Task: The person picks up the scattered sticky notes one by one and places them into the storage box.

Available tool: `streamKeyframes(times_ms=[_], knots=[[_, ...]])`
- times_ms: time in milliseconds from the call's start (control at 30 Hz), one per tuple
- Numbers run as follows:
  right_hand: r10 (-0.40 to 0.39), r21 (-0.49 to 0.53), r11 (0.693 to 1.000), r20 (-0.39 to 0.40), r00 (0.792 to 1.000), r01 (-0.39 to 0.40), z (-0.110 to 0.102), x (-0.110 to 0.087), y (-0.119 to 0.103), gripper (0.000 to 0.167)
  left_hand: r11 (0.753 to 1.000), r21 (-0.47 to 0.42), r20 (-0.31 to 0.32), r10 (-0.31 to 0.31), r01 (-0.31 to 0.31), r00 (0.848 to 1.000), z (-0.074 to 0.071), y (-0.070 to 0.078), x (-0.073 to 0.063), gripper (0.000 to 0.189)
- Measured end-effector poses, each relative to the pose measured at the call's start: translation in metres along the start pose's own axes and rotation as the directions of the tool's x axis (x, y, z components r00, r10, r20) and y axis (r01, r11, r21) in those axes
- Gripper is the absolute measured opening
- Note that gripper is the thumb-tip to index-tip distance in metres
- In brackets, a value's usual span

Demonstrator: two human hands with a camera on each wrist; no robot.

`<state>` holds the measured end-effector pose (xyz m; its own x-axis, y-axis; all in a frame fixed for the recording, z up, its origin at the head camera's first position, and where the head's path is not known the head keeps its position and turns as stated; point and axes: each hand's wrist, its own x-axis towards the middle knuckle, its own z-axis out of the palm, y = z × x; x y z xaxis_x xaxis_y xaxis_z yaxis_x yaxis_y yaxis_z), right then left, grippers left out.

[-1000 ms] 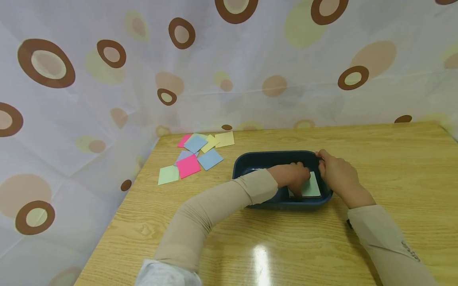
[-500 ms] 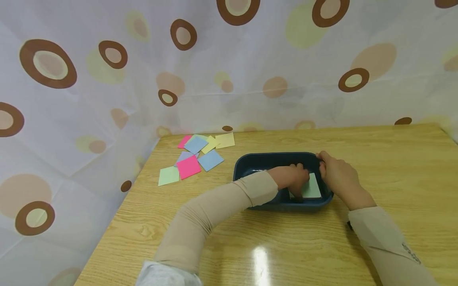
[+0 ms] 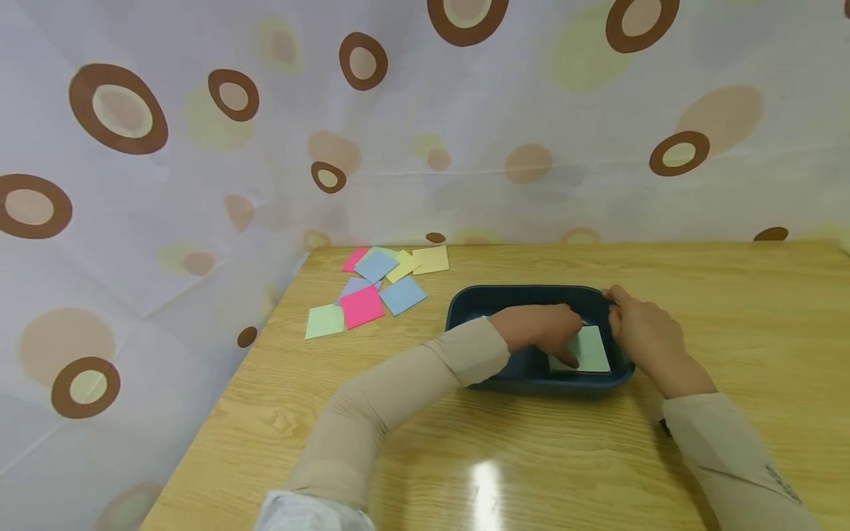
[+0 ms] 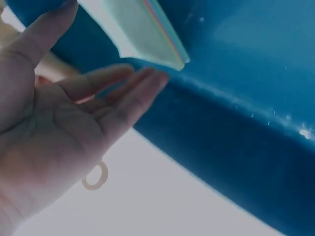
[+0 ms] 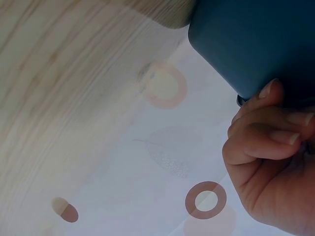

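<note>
A dark blue plastic tray (image 3: 558, 385) sits on the table, with a stack of paper notes (image 3: 592, 352), pale green on top, in its right end. My left hand (image 3: 539, 326) reaches into the tray over the stack's left side. In the left wrist view, the left hand's fingers (image 4: 130, 101) are spread and slightly bent, with nothing between them; coloured layers show along the edge of the stack (image 4: 142, 34). At the tray's far right corner my right hand (image 3: 654, 339) grips the rim, its fingers (image 5: 266, 140) curled against the outer wall in the right wrist view.
Several loose sticky notes, including a pink note (image 3: 361, 306), a blue note (image 3: 403, 295) and a pale green note (image 3: 325, 321), lie at the table's far left. A patterned curtain (image 3: 465, 199) stands behind the wooden table (image 3: 425, 457).
My left hand's fingers have loosened and lifted off the note stack, showing more of it. The right hand keeps its grip on the tray. The head view has shifted slightly.
</note>
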<state>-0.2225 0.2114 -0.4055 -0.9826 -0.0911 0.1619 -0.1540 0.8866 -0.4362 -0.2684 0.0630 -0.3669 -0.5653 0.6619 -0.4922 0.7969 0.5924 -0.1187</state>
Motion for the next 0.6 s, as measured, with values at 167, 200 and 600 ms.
streamKeyframes(times_ms=[167,200,600], knots=[[-0.018,0.002,1.000,-0.011,1.000,0.018,0.001,0.000,0.000,0.033,0.983,-0.128,-0.048,0.129,-0.135,0.990,-0.006,-0.018,-0.026,0.050],[-0.021,0.002,1.000,-0.013,1.000,0.021,0.001,0.000,0.001,0.033,0.972,-0.161,-0.072,0.160,-0.170,0.984,-0.007,-0.024,-0.033,0.049],[-0.023,-0.002,1.000,-0.005,1.000,0.023,0.001,0.001,0.000,0.033,0.866,-0.474,-0.438,-0.074,-0.160,0.896,0.022,-0.140,-0.134,0.032]])
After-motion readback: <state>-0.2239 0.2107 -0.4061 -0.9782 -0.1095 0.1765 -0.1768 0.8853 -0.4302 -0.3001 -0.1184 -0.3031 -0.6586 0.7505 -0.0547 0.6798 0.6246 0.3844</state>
